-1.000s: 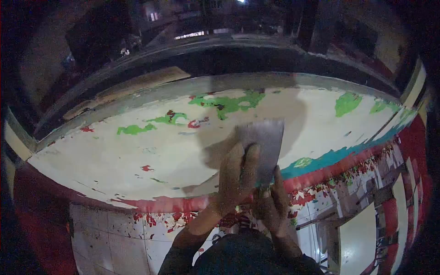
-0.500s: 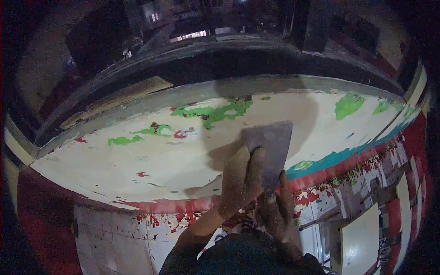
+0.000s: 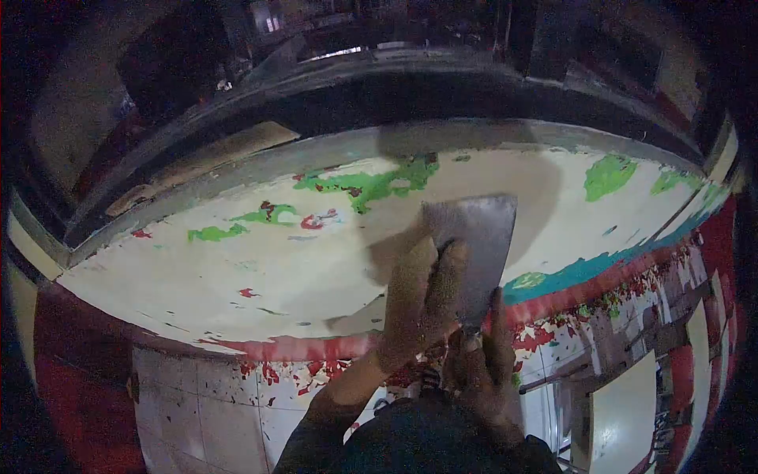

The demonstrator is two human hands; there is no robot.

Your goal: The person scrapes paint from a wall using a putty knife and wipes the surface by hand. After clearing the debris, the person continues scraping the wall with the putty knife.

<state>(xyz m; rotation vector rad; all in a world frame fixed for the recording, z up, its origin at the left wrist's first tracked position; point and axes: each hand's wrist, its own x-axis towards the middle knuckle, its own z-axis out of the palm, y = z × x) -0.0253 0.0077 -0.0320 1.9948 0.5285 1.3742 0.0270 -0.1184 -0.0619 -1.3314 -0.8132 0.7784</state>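
A wide metal scraper (image 3: 483, 237) lies with its blade over the pale wall surface (image 3: 316, 261), right of centre. My left hand (image 3: 422, 296) presses fingers against the left side of the blade. Lower down, my right hand (image 3: 478, 363) is wrapped round the scraper's handle, which is mostly hidden. Green patches (image 3: 379, 182) and small red spots show on the pale surface around the blade. A dark shadow falls around the scraper and hands.
Along the top of the surface runs a grey ledge (image 3: 568, 136) with a flat piece of board (image 3: 229, 150) on it. Red and pale flakes (image 3: 308, 375) litter the tiled floor (image 3: 189, 403) below. A pale panel (image 3: 624, 411) stands at lower right.
The scraper and both hands have shifted slightly right, and the blade edge sits a little higher in the view. Both hands keep their hold.
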